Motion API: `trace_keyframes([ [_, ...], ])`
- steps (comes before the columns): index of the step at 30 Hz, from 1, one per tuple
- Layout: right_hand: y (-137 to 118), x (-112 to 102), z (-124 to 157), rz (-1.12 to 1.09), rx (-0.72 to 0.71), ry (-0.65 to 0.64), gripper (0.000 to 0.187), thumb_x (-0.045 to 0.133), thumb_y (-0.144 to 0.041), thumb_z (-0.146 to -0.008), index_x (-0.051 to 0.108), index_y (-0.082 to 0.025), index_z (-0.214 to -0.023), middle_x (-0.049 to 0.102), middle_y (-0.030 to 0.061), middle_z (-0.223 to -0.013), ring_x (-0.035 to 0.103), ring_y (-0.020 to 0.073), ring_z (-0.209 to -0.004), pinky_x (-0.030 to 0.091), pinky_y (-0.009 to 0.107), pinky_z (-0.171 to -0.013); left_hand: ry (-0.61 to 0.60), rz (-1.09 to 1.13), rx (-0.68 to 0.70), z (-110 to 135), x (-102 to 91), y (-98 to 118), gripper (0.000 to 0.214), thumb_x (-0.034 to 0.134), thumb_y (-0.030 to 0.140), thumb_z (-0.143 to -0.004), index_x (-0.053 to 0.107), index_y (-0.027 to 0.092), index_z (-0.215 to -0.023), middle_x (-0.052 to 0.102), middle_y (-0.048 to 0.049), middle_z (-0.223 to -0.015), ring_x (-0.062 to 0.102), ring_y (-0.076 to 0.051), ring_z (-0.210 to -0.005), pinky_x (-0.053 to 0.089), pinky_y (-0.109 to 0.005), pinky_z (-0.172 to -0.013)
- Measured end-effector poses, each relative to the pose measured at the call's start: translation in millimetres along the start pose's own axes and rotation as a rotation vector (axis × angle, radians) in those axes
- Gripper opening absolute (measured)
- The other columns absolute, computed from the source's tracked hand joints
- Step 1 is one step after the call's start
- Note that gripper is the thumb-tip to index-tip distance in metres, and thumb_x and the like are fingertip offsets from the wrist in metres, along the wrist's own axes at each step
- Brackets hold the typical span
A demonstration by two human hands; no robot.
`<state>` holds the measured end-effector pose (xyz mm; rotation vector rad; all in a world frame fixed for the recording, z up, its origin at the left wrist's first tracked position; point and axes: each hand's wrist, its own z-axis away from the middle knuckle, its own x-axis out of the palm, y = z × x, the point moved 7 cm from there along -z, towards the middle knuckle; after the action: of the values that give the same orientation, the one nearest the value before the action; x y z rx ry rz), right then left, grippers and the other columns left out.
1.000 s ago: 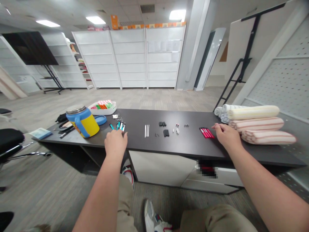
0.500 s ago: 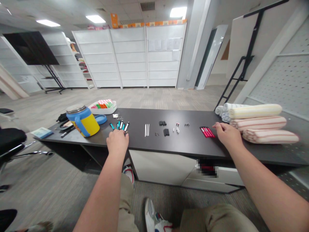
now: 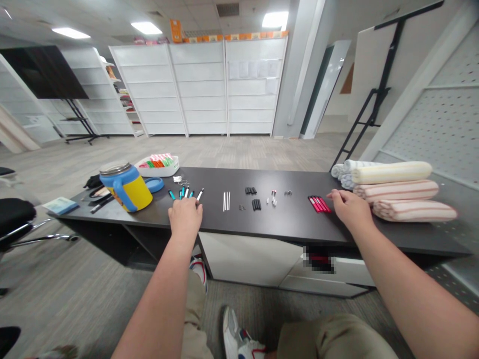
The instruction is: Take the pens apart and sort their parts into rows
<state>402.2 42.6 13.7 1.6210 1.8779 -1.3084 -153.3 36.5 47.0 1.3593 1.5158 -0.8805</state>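
Note:
My left hand (image 3: 185,217) rests on the dark table (image 3: 284,224) with its fingers curled over the near ends of several teal pens (image 3: 181,193). One black-and-white pen (image 3: 200,194) slants out to the right from under its fingertips. My right hand (image 3: 350,208) lies on the table with its fingers bent. Its fingertips are just right of a row of red pen barrels (image 3: 319,204). Whether anything is inside that hand is hidden. Between the hands lie white sticks (image 3: 226,201), black caps (image 3: 256,204) and small parts (image 3: 274,198).
A blue-and-yellow jug (image 3: 127,187) stands left of the pens, with a blue lid (image 3: 154,184) and a white tray of coloured items (image 3: 159,166) behind it. Rolled striped towels (image 3: 400,192) are stacked at the table's right end. A black chair (image 3: 15,219) stands at the far left.
My left hand has shifted a little to the right, and the black-and-white pen has swung out rightward from the teal group. My right hand has barely moved.

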Motion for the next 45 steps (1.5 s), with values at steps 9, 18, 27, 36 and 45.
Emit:
trace_keyframes([
  [9,-3.6,-2.2,2.3,-0.013,-0.037,0.026,0.047,0.042,-0.051,-0.099,0.079,-0.023,-0.090,0.079,0.0098,-0.099,0.068,0.0294,-0.092,0.047,0.039,-0.076,0.022,-0.037,-0.047,0.8,4.5,-4.0,0.035,0.050,0.036,-0.094,0.074,0.016,-0.111,0.066,-0.0196,-0.117,0.055,-0.038,-0.113,0.050,-0.049,-0.089],
  [18,-8.6,-8.2,4.0,-0.029,-0.015,0.038,0.045,0.042,-0.048,-0.100,0.078,-0.022,-0.093,0.078,0.0100,-0.099,0.068,0.0290,-0.095,0.046,0.038,-0.077,-0.013,-0.024,-0.113,-4.9,10.7,-10.5,0.036,0.047,0.033,-0.096,0.074,0.013,-0.107,0.067,-0.0220,-0.116,0.056,-0.038,-0.112,0.048,-0.048,-0.088],
  [27,-90.6,-18.9,41.7,0.035,-0.274,0.115,0.044,0.036,-0.046,-0.104,0.053,-0.024,-0.070,0.063,0.0077,-0.070,0.057,0.0222,-0.069,0.036,0.034,-0.066,0.130,0.443,0.308,4.0,-16.8,30.2,0.025,0.048,0.035,-0.103,0.066,0.020,-0.111,0.071,-0.0090,-0.109,0.061,-0.026,-0.104,0.046,-0.038,-0.096],
  [36,-192.0,51.3,75.9,-0.393,-0.355,-0.532,0.057,0.030,-0.055,-0.106,0.055,-0.023,-0.068,0.061,0.0007,-0.061,0.057,0.0183,-0.062,0.037,0.031,-0.064,-0.084,0.493,0.667,36.3,-5.0,100.4,0.020,0.055,0.034,-0.103,0.069,0.024,-0.112,0.074,-0.0066,-0.111,0.063,-0.025,-0.104,0.044,-0.038,-0.091],
  [45,-186.6,58.0,73.7,-0.391,-0.336,-0.579,0.051,0.038,-0.056,-0.104,0.063,-0.023,-0.075,0.064,-0.0008,-0.065,0.058,0.0169,-0.062,0.038,0.028,-0.063,-0.061,0.559,0.691,33.0,13.4,109.5,0.019,0.055,0.033,-0.102,0.069,0.023,-0.111,0.075,-0.0062,-0.110,0.064,-0.024,-0.105,0.045,-0.037,-0.092],
])
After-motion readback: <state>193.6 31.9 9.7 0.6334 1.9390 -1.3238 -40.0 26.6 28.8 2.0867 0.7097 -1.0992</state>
